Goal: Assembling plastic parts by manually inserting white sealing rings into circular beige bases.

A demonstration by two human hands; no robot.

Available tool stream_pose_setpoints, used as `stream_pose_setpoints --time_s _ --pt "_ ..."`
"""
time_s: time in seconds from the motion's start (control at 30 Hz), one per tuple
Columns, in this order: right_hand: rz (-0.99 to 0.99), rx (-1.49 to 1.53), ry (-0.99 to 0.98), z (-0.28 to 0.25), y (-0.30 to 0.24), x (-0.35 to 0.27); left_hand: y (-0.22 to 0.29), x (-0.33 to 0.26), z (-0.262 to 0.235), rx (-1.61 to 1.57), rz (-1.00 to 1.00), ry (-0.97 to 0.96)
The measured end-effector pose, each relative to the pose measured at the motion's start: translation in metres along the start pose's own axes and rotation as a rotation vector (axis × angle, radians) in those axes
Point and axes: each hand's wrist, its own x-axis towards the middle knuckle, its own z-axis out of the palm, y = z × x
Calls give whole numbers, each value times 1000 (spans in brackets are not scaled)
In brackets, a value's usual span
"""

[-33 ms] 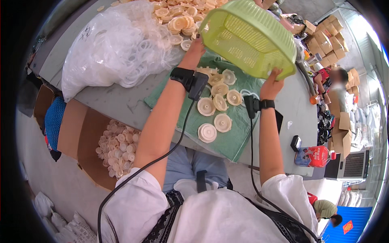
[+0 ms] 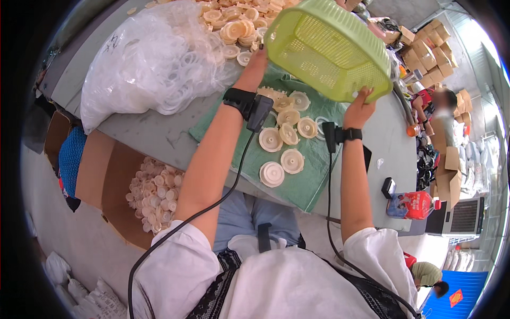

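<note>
A light green perforated plastic basket (image 2: 329, 45) is lifted and tilted above the table, its bottom facing me. My left hand (image 2: 258, 59) grips its left rim and my right hand (image 2: 359, 108) holds its near right edge. Both wrists wear black bands with cables. Under the basket, several cream round plastic discs (image 2: 281, 141) lie on a green cloth (image 2: 313, 183). A bigger heap of the same discs (image 2: 239, 26) lies farther back on the table.
A clear bag of white rings (image 2: 154, 58) sits on the grey table (image 2: 143, 133) at left. A cardboard box of discs (image 2: 151, 194) stands on the floor at left. A red carton (image 2: 417, 204) and small black device (image 2: 389, 187) sit right. Another person (image 2: 438, 106) and stacked cartons (image 2: 430, 50) are beyond.
</note>
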Motion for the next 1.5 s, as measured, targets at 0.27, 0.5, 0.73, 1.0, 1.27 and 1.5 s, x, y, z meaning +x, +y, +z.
stream_pose_setpoints --time_s 0.27,0.5,0.73,1.0,1.27,1.5 --pt "526 370 74 -17 39 51 13 -83 -7 743 419 -67" --pt "946 501 -161 -83 111 108 32 -174 22 1347 116 -461" --pt "1170 392 -198 -63 126 162 -1 -183 23 1378 -41 -472" --pt "1328 455 -189 4 174 216 -16 -162 31 1422 -38 -302" --pt "1261 812 -238 121 195 261 -23 -159 27 1414 0 -279" --pt "771 393 -448 183 301 263 -21 -162 27 1473 -70 -292"
